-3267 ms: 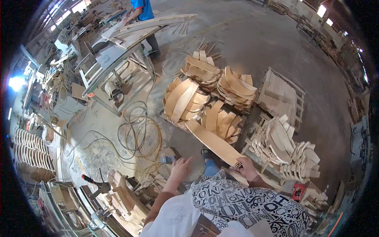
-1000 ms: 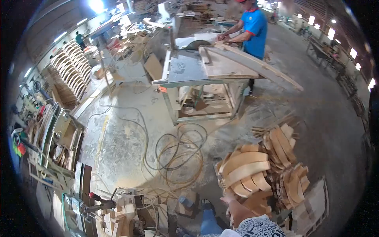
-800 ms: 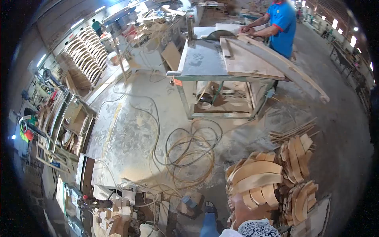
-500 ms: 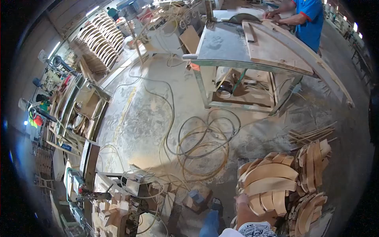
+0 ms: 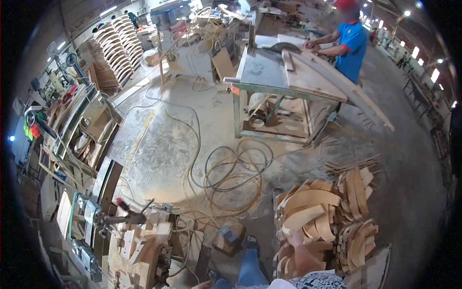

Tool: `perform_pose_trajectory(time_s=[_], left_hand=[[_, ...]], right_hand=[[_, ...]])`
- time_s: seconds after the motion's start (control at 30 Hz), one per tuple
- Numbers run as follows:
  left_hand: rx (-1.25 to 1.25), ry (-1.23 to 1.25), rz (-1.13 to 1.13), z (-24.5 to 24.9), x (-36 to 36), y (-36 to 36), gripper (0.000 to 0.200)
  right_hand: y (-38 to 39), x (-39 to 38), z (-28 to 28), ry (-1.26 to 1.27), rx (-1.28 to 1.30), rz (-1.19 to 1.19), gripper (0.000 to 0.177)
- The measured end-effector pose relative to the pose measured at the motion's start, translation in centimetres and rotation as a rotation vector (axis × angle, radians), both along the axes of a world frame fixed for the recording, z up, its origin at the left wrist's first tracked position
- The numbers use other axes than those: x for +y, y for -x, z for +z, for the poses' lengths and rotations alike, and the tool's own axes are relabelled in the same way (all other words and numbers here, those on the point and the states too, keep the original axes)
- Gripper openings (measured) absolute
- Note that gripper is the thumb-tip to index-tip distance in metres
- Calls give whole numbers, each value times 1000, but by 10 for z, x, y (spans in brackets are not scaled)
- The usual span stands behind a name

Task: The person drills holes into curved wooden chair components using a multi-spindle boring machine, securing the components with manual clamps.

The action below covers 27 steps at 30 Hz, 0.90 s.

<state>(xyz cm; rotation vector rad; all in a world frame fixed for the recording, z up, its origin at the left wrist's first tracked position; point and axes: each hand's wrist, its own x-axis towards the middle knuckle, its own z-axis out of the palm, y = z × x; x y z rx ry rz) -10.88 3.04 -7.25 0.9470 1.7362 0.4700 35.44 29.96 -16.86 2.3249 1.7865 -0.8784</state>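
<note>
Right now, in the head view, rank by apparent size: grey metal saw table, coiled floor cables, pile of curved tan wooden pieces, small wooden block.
1. grey metal saw table, largest though farthest.
2. pile of curved tan wooden pieces, nearest camera.
3. coiled floor cables.
4. small wooden block.

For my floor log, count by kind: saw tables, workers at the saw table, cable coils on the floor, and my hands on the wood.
Saw table: 1
Worker at it: 1
Cable coil on the floor: 1
Right hand on the curved wood pieces: 1
Total: 4
</note>
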Motion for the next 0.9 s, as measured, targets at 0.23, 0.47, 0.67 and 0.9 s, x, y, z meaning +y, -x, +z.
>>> perform_pose_trajectory(time_s=[0.23, 0.47, 0.67, 0.9], left_hand=[[14, -130, -153, 78, -78, 38, 62], [46, -437, -226, 186, -73, 39, 68], [144, -807, -347, 263, -61, 24, 97], [379, -946, -374, 333, -84, -15, 95]], right_hand=[[27, -84, 193, -299, 392, -107, 44], [131, -198, 387, -520, 770, -179, 38], [133, -233, 481, -380, 1212, -62, 33], [123, -214, 572, -473, 1363, 817, 50]])
